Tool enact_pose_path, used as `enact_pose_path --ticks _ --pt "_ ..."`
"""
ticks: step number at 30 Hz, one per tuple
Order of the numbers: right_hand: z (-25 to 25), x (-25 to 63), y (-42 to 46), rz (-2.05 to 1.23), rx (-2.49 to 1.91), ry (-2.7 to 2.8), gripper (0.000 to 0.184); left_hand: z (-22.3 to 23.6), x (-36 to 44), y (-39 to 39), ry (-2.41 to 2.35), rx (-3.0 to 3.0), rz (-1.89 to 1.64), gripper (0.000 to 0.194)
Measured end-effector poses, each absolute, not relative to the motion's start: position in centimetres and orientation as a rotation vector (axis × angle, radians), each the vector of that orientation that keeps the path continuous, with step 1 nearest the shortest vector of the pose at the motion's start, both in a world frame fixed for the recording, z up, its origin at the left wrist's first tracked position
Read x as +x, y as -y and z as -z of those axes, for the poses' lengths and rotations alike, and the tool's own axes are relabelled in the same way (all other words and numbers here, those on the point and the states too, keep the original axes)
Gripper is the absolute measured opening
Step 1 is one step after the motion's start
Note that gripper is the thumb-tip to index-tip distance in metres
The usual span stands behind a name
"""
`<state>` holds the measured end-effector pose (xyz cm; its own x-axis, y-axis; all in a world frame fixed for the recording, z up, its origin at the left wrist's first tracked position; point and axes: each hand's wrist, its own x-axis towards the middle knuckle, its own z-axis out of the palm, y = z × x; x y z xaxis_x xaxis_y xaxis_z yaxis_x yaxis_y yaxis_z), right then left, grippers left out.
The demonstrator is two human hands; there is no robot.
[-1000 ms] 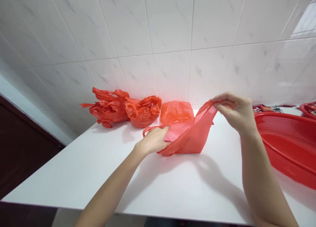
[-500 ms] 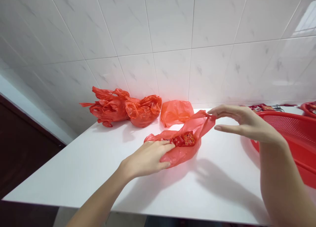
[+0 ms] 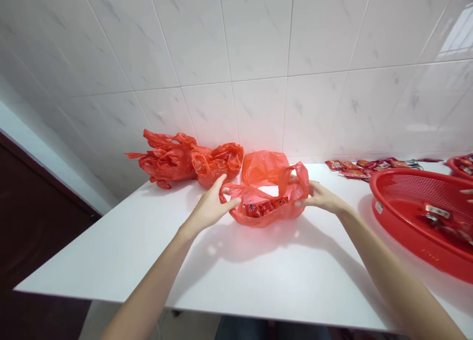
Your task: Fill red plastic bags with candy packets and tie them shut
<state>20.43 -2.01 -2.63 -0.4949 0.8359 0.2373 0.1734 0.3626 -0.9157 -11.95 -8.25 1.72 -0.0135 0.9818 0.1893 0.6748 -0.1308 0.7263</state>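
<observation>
A thin red plastic bag [image 3: 266, 219] sits on the white table in front of me, its mouth opened upward. Inside lie several small red printed packets [image 3: 266, 208], one with a dark character on a pale patch. At the bag's left rim is my left hand [image 3: 211, 204], thumb and fingers spread apart around the edge. My right hand [image 3: 322, 198] touches the bag's right side below the raised handle loop; its thumb and fingers are apart, and the fingertips are partly hidden by the red film.
Two bunched red bags [image 3: 168, 160] [image 3: 218, 162] and a flatter red bag [image 3: 264, 166] stand along the tiled wall. At right are a large red basket [image 3: 406, 236] holding packets, another person's hand [image 3: 467, 194], loose packets [image 3: 354, 170] and a second basket [image 3: 453, 165].
My right hand has let the raised handle down and moved left to the bag's side. The left hand has drawn back from inside to the rim. Packets and another person's hand now show in the basket.
</observation>
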Motion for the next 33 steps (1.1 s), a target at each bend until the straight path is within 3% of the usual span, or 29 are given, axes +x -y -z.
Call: enact_pose_path --ticks 3,5,8,15,28,33 --pt "2.6 19.2 1.3 -1.217 -0.878 1.603 0.037 -3.5 -12.6 6.7 -1.514 1.651 -1.07 0.055" --pt "1.9 18.7 0.9 -1.253 -0.82 1.359 0.035 -5.5 -12.7 5.7 -1.414 1.557 -1.24 0.032" --pt "0.3 18.0 0.7 -1.317 -0.711 1.102 0.033 -8.7 -12.4 4.7 -1.285 1.473 -1.471 0.02" --pt "-1.9 16.7 1.5 -1.449 -0.496 1.06 0.025 -11.5 -9.9 4.8 -0.915 1.579 -1.475 0.035" --pt "-1.8 12.6 3.7 -1.411 -0.668 1.111 0.03 -9.3 -6.4 4.5 -0.56 1.829 -1.109 0.035" --pt "-1.8 11.9 3.8 -1.405 -0.746 1.172 0.033 -8.7 -4.5 3.6 -0.583 1.818 -1.283 0.041"
